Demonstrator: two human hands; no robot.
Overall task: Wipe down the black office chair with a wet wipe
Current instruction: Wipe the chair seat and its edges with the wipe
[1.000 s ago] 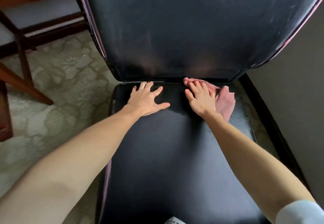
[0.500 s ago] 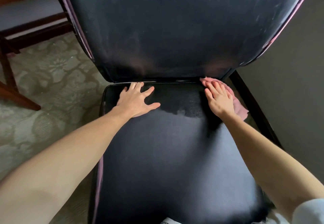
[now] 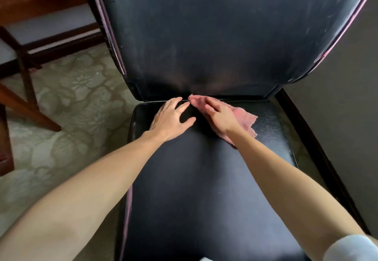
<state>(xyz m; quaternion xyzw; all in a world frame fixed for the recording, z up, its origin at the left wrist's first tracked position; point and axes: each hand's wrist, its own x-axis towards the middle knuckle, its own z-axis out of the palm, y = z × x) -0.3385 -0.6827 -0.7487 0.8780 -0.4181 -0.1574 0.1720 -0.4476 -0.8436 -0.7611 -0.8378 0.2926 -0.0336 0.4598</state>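
The chair (image 3: 194, 189) stands before you, its seat in the middle and its back rising at the far side. The pink wipe (image 3: 246, 117) lies at the seat's far edge, against the seam under the back. Your right hand (image 3: 219, 117) presses flat on it, fingers straight. Just left, your left hand (image 3: 169, 120) rests on the seat, fingers spread, holding nothing. Patterned carpet (image 3: 71, 101) lies to the left.

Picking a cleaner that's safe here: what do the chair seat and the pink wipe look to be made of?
Chair seat: probably leather or faux leather, soft sheen, fine pebbled grain at the right rear, stitched back edge; real or synthetic I cannot tell. Pink wipe: looks like woven cloth, ribbed, with fuzzy edges, not paper.
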